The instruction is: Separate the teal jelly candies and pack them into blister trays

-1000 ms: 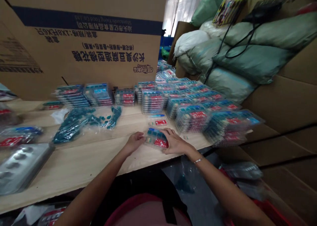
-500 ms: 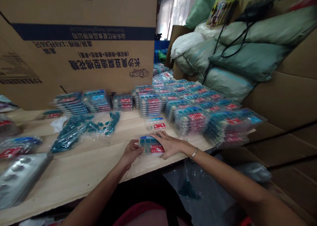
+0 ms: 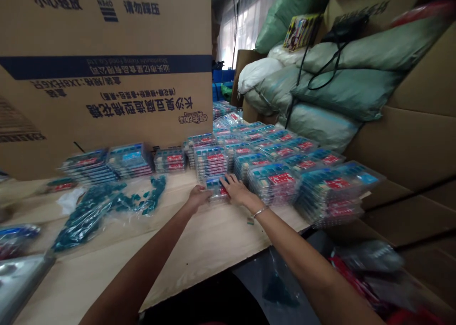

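Note:
Both my hands reach forward over the wooden table (image 3: 213,239) and hold one clear plastic pack (image 3: 216,188) with blue and red contents. My left hand (image 3: 198,196) grips its left end with curled fingers. My right hand (image 3: 235,189) lies over its right side, fingers bent on top. The pack sits low on the table, right in front of a stack of like packs (image 3: 211,161). A thin bracelet (image 3: 260,212) rings my right wrist.
Rows of stacked packs (image 3: 295,173) fill the table's right and back. A clear bag of teal pieces (image 3: 103,206) lies at the left. A big printed cardboard box (image 3: 107,63) stands behind. Stuffed sacks (image 3: 338,87) and cardboard line the right.
Both hands have carried the pack away from the table's front edge, forward to the foot of the stacks. The loose pack that lay there is now under or behind it.

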`<state>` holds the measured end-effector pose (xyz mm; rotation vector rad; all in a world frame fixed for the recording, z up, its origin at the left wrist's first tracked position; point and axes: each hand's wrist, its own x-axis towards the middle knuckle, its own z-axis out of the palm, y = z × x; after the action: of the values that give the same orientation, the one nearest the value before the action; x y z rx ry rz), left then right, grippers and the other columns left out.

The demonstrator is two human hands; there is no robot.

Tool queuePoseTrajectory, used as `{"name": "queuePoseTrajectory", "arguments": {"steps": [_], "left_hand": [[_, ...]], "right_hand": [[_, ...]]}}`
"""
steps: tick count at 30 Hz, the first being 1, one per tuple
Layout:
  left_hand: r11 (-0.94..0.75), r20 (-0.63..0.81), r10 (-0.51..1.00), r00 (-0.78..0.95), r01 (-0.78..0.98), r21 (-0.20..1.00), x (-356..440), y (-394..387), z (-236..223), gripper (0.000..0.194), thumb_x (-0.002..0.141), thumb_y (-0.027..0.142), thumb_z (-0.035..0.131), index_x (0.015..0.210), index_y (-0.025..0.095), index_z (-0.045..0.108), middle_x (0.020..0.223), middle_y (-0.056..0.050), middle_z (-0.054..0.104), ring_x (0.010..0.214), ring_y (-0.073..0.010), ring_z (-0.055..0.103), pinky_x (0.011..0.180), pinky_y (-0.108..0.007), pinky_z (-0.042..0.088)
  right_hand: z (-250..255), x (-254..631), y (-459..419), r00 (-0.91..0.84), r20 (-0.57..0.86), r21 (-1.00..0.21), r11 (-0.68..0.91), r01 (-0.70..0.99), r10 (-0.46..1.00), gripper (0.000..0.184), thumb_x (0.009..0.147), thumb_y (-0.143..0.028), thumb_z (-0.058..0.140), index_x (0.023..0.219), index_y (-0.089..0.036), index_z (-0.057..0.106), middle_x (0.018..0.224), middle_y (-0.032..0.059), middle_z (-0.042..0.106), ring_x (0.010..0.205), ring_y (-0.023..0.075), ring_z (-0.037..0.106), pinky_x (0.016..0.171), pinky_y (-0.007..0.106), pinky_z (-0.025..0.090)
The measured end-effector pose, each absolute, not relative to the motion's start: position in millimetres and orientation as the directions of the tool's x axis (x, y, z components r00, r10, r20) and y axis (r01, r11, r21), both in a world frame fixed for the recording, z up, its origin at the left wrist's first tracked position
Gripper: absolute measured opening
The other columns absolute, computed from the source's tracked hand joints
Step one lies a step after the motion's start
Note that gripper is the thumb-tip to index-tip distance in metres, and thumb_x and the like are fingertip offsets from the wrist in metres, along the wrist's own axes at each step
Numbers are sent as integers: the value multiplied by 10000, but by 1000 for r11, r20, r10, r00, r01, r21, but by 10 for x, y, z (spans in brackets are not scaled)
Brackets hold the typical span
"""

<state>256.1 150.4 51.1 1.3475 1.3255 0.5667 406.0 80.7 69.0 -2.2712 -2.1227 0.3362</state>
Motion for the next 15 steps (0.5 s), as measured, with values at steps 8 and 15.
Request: {"name": "queuePoseTrajectory", "arguments": {"steps": [8,15], "left_hand": [[247,-378,879,291,400,883,2502,1570,538,188,831,365,542,869,183,568,787,-11,645,636,-125,581,550,-227,392],[313,-427,863,269,379,871,2671,1624,535,210,896,338,447,988,178,546,894,-37,627,729,-141,584,614,-265,434]], "right_hand": [[753,4111,943,13,-162,-289,-61,955,987,834,732,-382,688,1439,-260,262,1526,136,162,1401,341,76,1061,554,215],[559,3977,651,224,25,-462,-188,867,974,1011,651,-262,728,1462,-127,140,1519,219,42,1394,370,37,1090,497,187]]}}
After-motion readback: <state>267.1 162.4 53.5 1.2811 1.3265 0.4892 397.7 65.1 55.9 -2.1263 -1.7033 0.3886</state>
